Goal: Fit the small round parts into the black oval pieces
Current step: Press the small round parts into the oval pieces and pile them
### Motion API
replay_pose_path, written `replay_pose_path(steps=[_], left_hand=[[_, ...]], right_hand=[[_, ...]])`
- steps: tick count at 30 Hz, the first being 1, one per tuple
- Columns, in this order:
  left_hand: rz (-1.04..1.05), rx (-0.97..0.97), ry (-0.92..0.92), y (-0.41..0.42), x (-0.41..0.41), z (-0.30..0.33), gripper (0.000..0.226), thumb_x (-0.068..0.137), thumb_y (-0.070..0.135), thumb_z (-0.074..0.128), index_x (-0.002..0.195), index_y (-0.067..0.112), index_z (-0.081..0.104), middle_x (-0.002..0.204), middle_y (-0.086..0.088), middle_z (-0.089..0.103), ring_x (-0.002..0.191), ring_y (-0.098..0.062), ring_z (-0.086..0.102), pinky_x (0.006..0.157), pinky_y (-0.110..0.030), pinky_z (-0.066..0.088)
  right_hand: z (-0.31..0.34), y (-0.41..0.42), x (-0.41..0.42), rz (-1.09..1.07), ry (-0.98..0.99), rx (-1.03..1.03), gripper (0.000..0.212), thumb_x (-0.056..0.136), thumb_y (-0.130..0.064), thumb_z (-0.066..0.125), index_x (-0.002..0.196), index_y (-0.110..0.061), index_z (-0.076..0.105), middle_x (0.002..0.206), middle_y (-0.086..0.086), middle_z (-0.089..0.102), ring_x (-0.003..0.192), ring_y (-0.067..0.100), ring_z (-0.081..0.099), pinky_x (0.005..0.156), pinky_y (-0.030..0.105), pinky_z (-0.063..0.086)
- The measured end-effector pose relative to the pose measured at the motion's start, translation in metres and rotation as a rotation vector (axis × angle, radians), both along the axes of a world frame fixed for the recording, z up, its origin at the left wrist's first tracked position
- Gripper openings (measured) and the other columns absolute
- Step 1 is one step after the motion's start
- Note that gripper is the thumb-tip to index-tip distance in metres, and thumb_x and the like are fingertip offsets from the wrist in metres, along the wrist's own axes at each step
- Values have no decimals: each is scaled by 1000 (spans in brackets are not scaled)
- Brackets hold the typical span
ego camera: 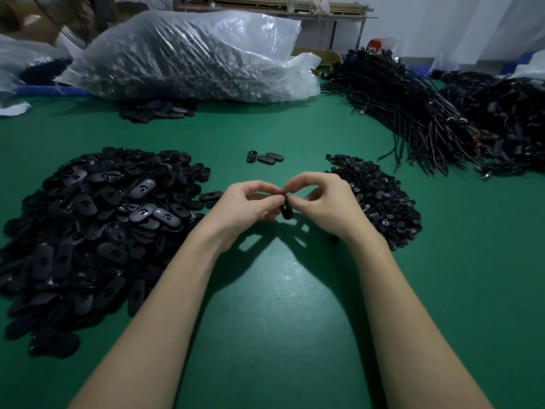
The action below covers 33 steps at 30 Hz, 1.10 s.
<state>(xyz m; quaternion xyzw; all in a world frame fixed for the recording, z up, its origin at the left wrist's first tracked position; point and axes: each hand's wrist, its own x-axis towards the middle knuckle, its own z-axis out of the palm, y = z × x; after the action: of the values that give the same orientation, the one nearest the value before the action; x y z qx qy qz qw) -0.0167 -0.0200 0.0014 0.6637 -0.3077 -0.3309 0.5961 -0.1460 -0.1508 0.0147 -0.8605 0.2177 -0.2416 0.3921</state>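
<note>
I saw the left hand point(249, 203) and right hand point(323, 202) meet above the green table point(280, 305), both pinching one black oval piece point(286, 211) held upright between them. The heap of oval pieces point(94, 231) lay left, the pile of small round parts point(380, 199) right, with bare table between and toward me.

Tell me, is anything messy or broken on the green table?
Nothing looks broken. Three black ovals lie alone past the hands, away from the big pile. One stray oval sits at that pile's edge. Otherwise, tidy heaps.
</note>
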Motion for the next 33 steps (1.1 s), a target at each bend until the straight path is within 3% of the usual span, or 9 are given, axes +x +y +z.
replay_pose_path(steps=[3,6,8,13,18,23,29,33], left_hand=[[42,-5,40,2,2,1,8,92,7,71,97,12,75,84,-6,74,74,-13,68,75,-22,57],[74,-31,117,3,3,3,8,94,3,67,95,8,74,93,-13,73,75,-15,71,73,-20,57],[88,-34,144,3,3,4,8,94,1,66,93,7,72,94,-15,73,75,-17,72,72,-20,57],[98,-43,200,4,4,6,7,93,-1,67,94,5,69,89,-15,73,73,-18,73,70,-20,57],[135,-40,209,5,5,8,8,91,3,70,90,11,70,86,-9,75,74,-15,73,63,-18,55],[157,-49,227,5,5,8,8,92,3,69,94,10,72,90,-10,75,73,-13,73,64,-17,55],[155,-60,253,4,5,7,15,95,-6,60,97,4,72,101,-18,74,77,-16,74,69,-16,56],[146,-83,270,4,4,7,14,94,-8,60,100,-1,71,106,-20,73,79,-19,75,73,-17,57]], right_hand=[[8,-14,-10,-156,162,-131,18,93,-25,68,97,-41,74,100,-20,73,69,1,63,67,21,51],[11,-28,-27,-408,378,-269,25,91,-28,65,113,-38,73,113,-15,73,102,15,67,84,32,54],[7,-33,-33,-481,474,-238,29,91,-28,67,118,-36,73,118,-8,73,113,22,65,91,36,53],[1,-34,-36,-584,435,-124,17,90,-24,69,101,-34,78,109,-4,75,106,26,66,87,37,55],[1,-35,-38,-633,315,-101,11,89,-30,71,93,-36,80,91,-7,73,89,19,61,76,30,45],[3,-31,-36,-625,306,-66,15,90,-27,67,92,-34,80,93,-5,76,93,23,68,80,36,56],[8,-28,-36,-614,192,38,15,86,-25,66,84,-34,78,83,-15,74,91,15,70,83,39,59],[8,-29,-37,-540,135,164,15,83,-24,69,80,-34,79,79,-16,75,89,8,70,80,34,58]])
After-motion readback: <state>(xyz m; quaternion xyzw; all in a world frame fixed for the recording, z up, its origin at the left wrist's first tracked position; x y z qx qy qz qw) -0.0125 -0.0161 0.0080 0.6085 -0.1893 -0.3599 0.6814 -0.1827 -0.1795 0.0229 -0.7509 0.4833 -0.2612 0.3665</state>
